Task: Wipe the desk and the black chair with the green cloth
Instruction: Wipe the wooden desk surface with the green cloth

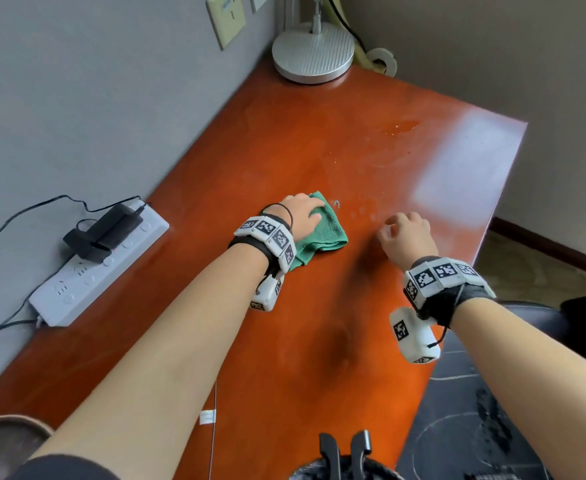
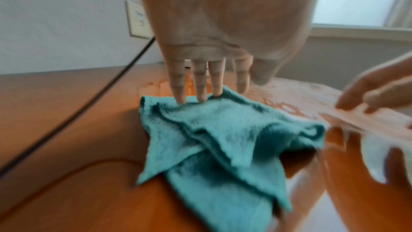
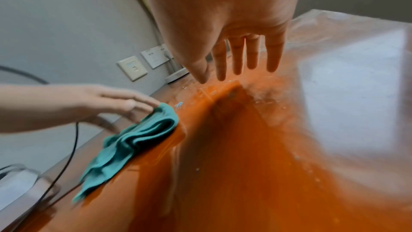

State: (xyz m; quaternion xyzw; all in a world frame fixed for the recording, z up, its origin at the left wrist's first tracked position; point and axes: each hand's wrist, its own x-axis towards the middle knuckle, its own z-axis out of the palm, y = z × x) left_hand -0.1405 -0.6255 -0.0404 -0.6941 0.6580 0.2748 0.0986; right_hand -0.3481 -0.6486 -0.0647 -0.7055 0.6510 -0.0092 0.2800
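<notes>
White power strip (image 1: 97, 268) with a black adapter plugged in is lying at the far left of the glossy orange-brown wooden counter (image 1: 319, 150), against the grey wall. Left hand (image 1: 302, 216) is pressing straight fingers (image 2: 200, 84) flat onto the crumpled green terry cloth (image 1: 322, 233), grip apart, not clutching; the cloth is sitting mid-counter. A round white lamp base (image 1: 314, 53) is standing at the far edge. Right hand (image 1: 409, 237) is hovering just right of the cloth, fingers loose, holding nothing. Black chair (image 1: 485, 393) is showing at lower right.
</notes>
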